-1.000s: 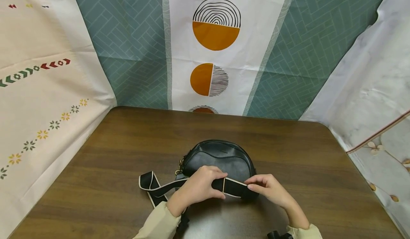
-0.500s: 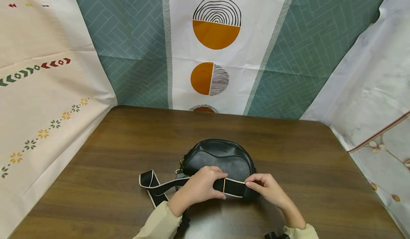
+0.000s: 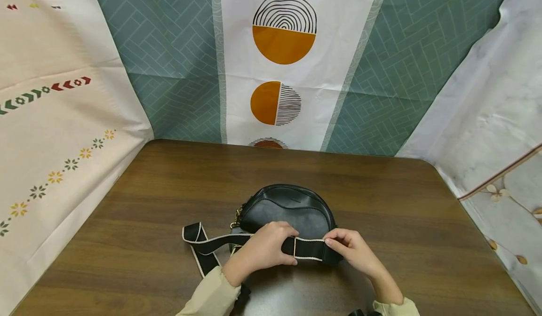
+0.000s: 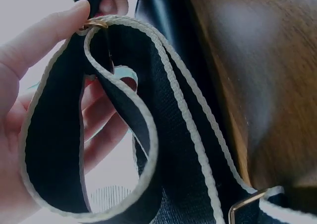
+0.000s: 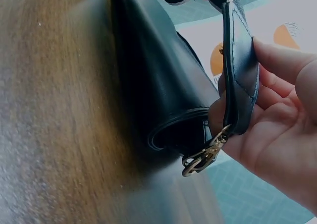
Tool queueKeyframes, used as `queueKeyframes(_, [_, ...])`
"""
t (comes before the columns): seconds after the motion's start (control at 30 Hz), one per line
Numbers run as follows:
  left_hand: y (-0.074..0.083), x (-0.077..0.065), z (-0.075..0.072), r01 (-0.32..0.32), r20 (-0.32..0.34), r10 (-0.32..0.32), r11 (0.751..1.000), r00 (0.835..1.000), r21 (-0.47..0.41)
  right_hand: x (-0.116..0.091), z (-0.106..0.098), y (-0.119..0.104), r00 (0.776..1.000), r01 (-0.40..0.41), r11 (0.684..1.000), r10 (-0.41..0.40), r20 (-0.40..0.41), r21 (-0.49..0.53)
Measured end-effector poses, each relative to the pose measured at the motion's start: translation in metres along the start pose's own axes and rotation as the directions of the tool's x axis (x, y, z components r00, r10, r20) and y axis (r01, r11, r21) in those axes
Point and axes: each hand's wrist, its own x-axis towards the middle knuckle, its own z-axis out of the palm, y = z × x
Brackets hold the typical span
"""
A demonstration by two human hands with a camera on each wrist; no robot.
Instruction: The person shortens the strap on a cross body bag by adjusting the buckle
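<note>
A black leather bag [image 3: 292, 212] rests on the table, its rounded top toward the back. Its wide black strap [image 3: 309, 249] with pale edging stretches between both hands in front of it. My left hand [image 3: 267, 246] pinches the strap at a slim gold slider [image 4: 96, 24]; in the left wrist view the strap forms a loop beside the palm. My right hand [image 3: 353, 249] pinches the strap's leather end tab [image 5: 241, 70] between thumb and fingers. A gold clasp [image 5: 205, 152] hangs below that tab, near the bag's side.
Slack strap [image 3: 199, 240] folds over itself on the wooden table [image 3: 178, 179], left of the bag. A green and white patterned cloth [image 3: 283, 81] hangs behind the table's back edge. Pale cloths hang at both sides.
The strap section between the hands has straightened and levelled slightly. My right hand has shifted a little to the left; my left hand keeps its hold at the slider.
</note>
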Motion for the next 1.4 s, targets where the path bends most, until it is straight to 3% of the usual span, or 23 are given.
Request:
queueKeyframes(0.27, [-0.002, -0.001, 0.002, -0.009, -0.060, 0.004, 0.997, 0.998, -0.079, 0.005, 0.005, 0.002, 0.996, 0.031, 0.997, -0.037, 0.086, 0.075])
queueKeyframes(0.5, [0.002, 0.000, 0.005, -0.015, -0.034, 0.013, 0.997, 0.999, -0.075, 0.007, 0.012, -0.002, 0.998, 0.034, 0.993, -0.039, 0.046, 0.115])
queueKeyframes(0.7, [0.012, 0.003, 0.010, -0.051, -0.014, 0.050, 0.996, 0.999, -0.073, 0.009, 0.020, -0.006, 0.994, 0.072, 0.984, -0.083, 0.067, 0.161])
queueKeyframes(0.87, [0.014, 0.003, 0.014, -0.085, -0.041, 0.082, 0.994, 0.996, -0.064, 0.009, 0.023, -0.006, 0.995, 0.065, 0.985, -0.076, 0.062, 0.157])
queueKeyframes(1.07, [0.013, 0.003, 0.015, -0.108, -0.052, 0.106, 0.993, 0.993, -0.052, 0.003, 0.017, -0.005, 0.999, 0.000, 0.992, -0.006, 0.041, 0.125])
queueKeyframes(1.4, [0.015, 0.004, 0.014, -0.081, -0.022, 0.080, 0.996, 0.997, -0.027, -0.009, 0.003, -0.003, 1.000, -0.007, 0.997, 0.005, 0.025, 0.075])
